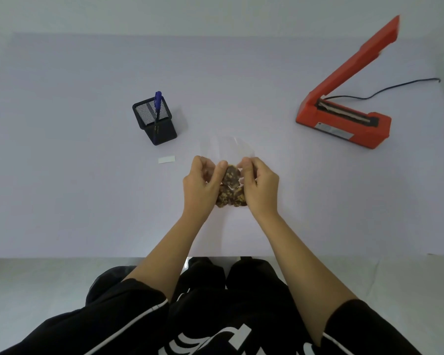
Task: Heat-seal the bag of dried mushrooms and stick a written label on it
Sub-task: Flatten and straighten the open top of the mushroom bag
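A clear plastic bag point(227, 148) with brown dried mushrooms point(230, 189) in its lower part lies at the table's middle, its open mouth pointing away from me. My left hand point(201, 184) pinches the bag's left side and my right hand point(258, 185) pinches its right side, both just above the mushrooms. A small white label point(166, 159) lies flat to the left of the bag. A red heat sealer point(344, 119) stands at the right with its arm raised open.
A black mesh pen holder point(154, 121) with a blue pen point(157, 102) stands left of centre, behind the label. The sealer's black cord point(395, 87) trails toward the right edge. The table's near edge point(87, 257) runs just above my lap.
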Demonstrator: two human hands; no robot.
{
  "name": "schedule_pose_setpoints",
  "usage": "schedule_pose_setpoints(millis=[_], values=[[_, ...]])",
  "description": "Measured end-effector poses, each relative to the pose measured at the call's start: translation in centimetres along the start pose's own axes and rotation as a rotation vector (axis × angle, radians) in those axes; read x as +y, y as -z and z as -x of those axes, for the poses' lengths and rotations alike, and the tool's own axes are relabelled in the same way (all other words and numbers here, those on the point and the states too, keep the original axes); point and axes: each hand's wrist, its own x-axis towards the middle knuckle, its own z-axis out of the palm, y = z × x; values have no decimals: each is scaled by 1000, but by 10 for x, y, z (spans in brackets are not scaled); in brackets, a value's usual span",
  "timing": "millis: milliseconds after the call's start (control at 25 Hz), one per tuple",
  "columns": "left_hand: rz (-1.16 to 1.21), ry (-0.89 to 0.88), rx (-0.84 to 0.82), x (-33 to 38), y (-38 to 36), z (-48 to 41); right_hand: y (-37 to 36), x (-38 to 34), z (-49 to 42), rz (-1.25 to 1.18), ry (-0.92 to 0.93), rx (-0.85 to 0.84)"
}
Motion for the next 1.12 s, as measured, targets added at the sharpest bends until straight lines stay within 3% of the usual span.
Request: schedule_pose_setpoints(millis=[240,440,640,800,920,1120], values=[[-37,-50,37,-5,1,2,-2,6,4,88,39,70],[-117,56,33,-37,-10,-4,-18,37,3,109,-68,-51],[-461,48,10,-77,-32,-16,-30,82,-3,208,-105,-102],[-560,-50,17,-97,-42,-32,-32,95,-11,469,-67,-41],[-573,-69,62,-107,-48,-35,-37,100,-13,529,-88,44],[-487,2,120,-103,-48,-36,-40,103,-15,578,-129,3]])
